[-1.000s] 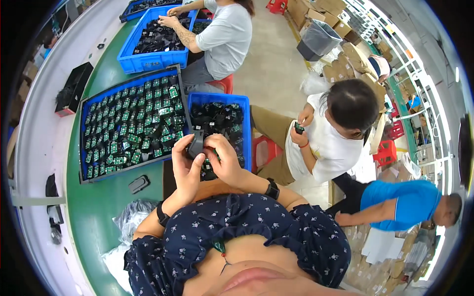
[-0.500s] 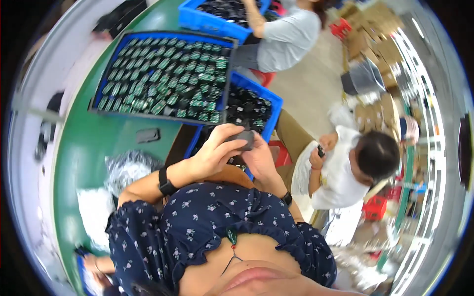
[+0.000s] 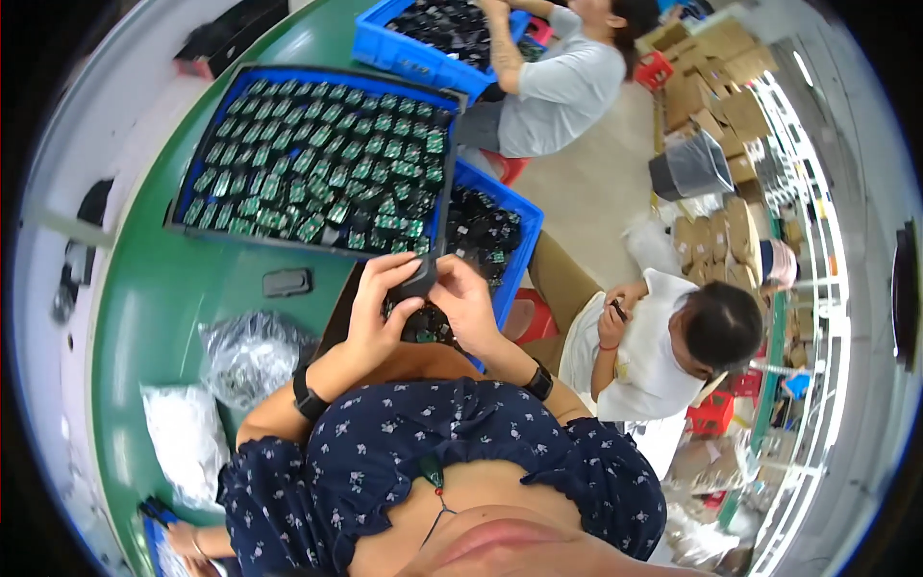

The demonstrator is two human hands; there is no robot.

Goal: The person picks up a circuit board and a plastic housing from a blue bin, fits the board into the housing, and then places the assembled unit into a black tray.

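Note:
My left hand (image 3: 378, 300) pinches a small black plastic casing (image 3: 417, 282) between thumb and fingers. On the casing's right side, my right hand (image 3: 463, 298) grips its edge with thumb and bent fingers. What lies inside the casing is hidden. Just beyond my hands, a black-rimmed tray (image 3: 332, 250) holds rows of green circuit boards in black shells. Partly under my hands stands a blue crate (image 3: 527, 245) of loose black parts, some with green boards. A separate black case (image 3: 287, 282) lies on the green table (image 3: 144, 308), left of my left hand.
A clear plastic bag (image 3: 245, 358) and a white packet (image 3: 183, 444) lie on the table at left. One co-worker (image 3: 572, 106) sits at the far side by another blue crate (image 3: 404, 60). A second person (image 3: 644, 385) sits at right, near a red stool (image 3: 531, 315).
Both hands have moved left and slightly nearer with the casing, which is now turned differently. The view has shifted a little.

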